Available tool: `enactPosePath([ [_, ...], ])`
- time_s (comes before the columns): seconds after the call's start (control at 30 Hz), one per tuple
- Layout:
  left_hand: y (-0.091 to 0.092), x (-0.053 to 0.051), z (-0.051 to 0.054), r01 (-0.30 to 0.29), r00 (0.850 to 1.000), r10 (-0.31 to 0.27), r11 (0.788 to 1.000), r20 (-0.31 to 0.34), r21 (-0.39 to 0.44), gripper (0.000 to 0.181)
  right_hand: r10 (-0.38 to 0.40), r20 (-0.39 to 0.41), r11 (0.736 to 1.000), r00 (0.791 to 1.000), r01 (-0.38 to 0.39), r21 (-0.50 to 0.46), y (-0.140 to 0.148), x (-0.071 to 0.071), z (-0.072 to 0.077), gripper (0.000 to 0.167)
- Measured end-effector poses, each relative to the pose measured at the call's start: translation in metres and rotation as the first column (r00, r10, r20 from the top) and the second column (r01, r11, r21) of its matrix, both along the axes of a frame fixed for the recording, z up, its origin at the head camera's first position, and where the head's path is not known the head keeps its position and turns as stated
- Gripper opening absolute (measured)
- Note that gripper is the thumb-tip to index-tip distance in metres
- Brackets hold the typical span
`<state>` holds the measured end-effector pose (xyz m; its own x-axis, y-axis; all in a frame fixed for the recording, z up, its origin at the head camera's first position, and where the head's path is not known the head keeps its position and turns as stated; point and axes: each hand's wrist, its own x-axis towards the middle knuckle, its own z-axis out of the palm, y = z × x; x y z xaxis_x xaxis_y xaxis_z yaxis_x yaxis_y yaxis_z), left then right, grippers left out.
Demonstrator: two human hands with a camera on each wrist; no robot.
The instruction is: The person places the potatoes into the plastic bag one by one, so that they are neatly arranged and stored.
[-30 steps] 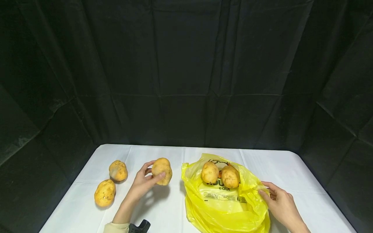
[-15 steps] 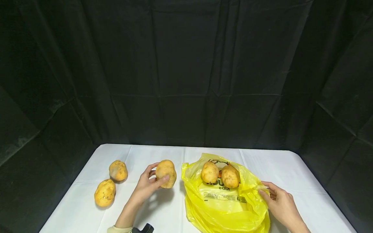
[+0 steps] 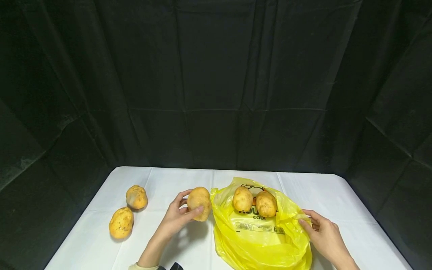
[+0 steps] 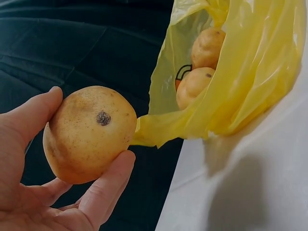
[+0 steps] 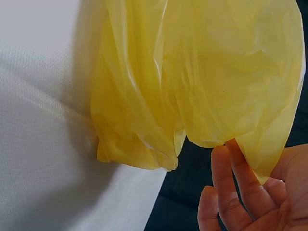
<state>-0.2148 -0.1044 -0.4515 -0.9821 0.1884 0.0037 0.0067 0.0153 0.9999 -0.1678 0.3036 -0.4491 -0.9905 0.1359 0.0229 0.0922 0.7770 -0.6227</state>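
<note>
My left hand (image 3: 177, 218) grips a potato (image 3: 200, 204) between thumb and fingers, raised above the table just left of the yellow plastic bag (image 3: 260, 253). In the left wrist view the held potato (image 4: 89, 134) shows a dark spot, and the bag's opening faces it. Two potatoes (image 3: 243, 199) (image 3: 266, 204) lie side by side inside the open bag. My right hand (image 3: 325, 236) pinches the bag's right edge; in the right wrist view the yellow film (image 5: 231, 72) hides part of the thumb and fingers.
Two more potatoes (image 3: 136, 197) (image 3: 121, 223) lie on the left side of the white-covered table (image 3: 168, 176). Black cloth (image 3: 216, 93) hangs behind the table and along both sides. A dark object (image 3: 176, 266) shows at the bottom edge beside the left sleeve.
My left hand has moved to the right with its potato, closer to the bag's left edge. The right hand stays at the bag's right edge, and the other potatoes have not moved.
</note>
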Motion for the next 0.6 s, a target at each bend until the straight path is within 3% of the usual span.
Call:
enactPosePath([
  [0.6,0.018,0.006,0.006,0.094,0.996,-0.094,0.996,-0.004,0.005,0.069,0.000,-0.004,1.000,1.000,0.000,0.002,-0.002,0.000,0.002,0.042],
])
